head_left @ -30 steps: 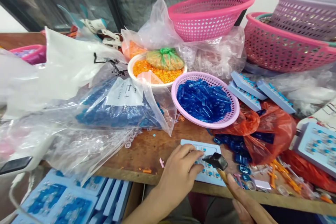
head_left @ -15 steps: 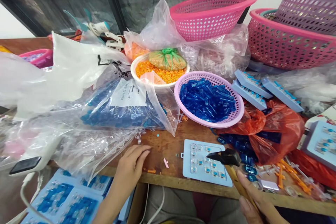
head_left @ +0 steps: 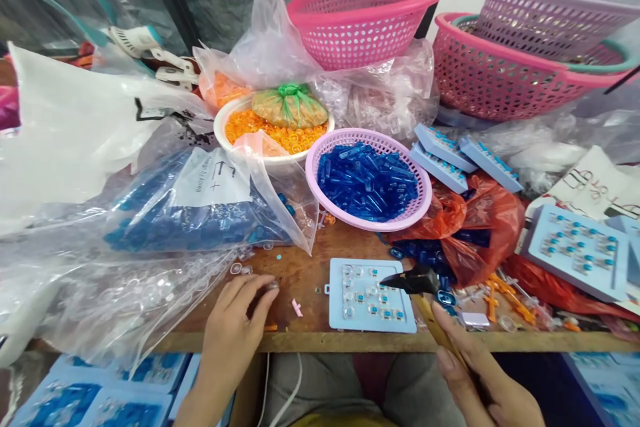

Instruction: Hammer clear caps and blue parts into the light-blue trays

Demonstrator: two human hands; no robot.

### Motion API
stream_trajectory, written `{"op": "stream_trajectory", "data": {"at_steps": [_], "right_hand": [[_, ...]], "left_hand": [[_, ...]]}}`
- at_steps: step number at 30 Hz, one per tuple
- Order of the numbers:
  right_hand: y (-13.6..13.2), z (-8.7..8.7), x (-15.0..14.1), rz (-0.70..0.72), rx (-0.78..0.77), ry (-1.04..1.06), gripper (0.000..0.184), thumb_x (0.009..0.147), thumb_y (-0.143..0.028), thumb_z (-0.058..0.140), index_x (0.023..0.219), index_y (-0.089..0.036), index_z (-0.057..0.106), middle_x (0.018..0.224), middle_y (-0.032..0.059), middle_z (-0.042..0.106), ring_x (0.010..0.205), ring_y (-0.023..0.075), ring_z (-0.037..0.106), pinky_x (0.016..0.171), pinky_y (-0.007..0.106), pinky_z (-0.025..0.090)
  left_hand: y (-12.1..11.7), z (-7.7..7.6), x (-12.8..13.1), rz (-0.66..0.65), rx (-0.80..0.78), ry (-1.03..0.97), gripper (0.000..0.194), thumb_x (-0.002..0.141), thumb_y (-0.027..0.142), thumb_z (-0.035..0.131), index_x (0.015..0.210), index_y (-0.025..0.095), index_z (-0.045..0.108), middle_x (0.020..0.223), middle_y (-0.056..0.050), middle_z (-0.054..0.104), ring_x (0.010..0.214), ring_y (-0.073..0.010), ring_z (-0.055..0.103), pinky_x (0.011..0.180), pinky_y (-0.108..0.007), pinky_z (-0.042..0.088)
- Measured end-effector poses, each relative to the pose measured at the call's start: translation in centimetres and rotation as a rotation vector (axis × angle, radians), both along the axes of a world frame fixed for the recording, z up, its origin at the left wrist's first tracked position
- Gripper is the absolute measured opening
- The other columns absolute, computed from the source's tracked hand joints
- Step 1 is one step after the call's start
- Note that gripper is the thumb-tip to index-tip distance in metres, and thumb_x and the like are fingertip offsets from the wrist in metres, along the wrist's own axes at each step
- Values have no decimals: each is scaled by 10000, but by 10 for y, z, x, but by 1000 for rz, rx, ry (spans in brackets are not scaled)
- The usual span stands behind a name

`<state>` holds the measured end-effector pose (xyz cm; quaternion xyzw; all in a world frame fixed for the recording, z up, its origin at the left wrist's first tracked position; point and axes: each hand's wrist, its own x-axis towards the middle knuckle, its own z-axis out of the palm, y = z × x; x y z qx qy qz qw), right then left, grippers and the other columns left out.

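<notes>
My right hand (head_left: 477, 370) is closed round the wooden handle of a small hammer (head_left: 415, 279). Its black head hangs over the right half of a light blue tray (head_left: 337, 317), hiding part of it. Small clear round pieces and pieces with blue centres sit in the tray. My left hand (head_left: 243, 307) rests on the table left of the tray, fingers curled and thumb near the index fingertip. Something small and greyish seems to be at those fingertips, too small to name. Between hand and tray lies a small pink plastic piece (head_left: 297, 307).
A purple basket (head_left: 313, 177) of blue pieces stands behind the tray, near a white bowl (head_left: 220, 130) of orange rings. Clear bags (head_left: 150, 280) crowd the left. Filled blue trays (head_left: 617, 270), a red bag (head_left: 493, 227) and loose orange parts (head_left: 507, 297) lie right.
The view has swung to the right, so most things sit further left. My left hand's fingers are drawn closer together. The hammer stays in my right hand over the tray.
</notes>
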<state>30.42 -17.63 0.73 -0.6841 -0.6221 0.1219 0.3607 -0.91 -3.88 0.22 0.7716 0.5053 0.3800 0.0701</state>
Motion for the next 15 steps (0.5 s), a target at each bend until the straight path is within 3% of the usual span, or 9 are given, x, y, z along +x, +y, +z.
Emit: {"op": "stream_trajectory", "data": {"at_steps": [4,8,15], "right_hand": [[-3,3,-5,31,37,-46,495,1047,-211,494,1528,-321,446,1411,-6,618,1271,135,555,1018,146,406],[-9,3,-3,34,54,-62,516,1045,-193,501,1537,-330,428,1375,-7,648,1223,139,597,1004,144,429],[-20,-5,-3,66,69,-144,567,1037,-166,496,1571,-316,381,1305,24,694,1093,175,693,881,150,546]], "left_hand": [[-14,21,59,-244,-12,-109,116,1018,293,602,1059,245,699,960,-5,685,892,-164,630,800,-264,492],[-20,21,107,-417,-40,-112,138,1031,278,577,1005,233,704,910,-4,679,854,-181,594,763,-309,449],[-18,3,116,-396,-97,-74,83,993,224,625,991,210,708,908,-30,657,877,-220,566,748,-336,444]]}}
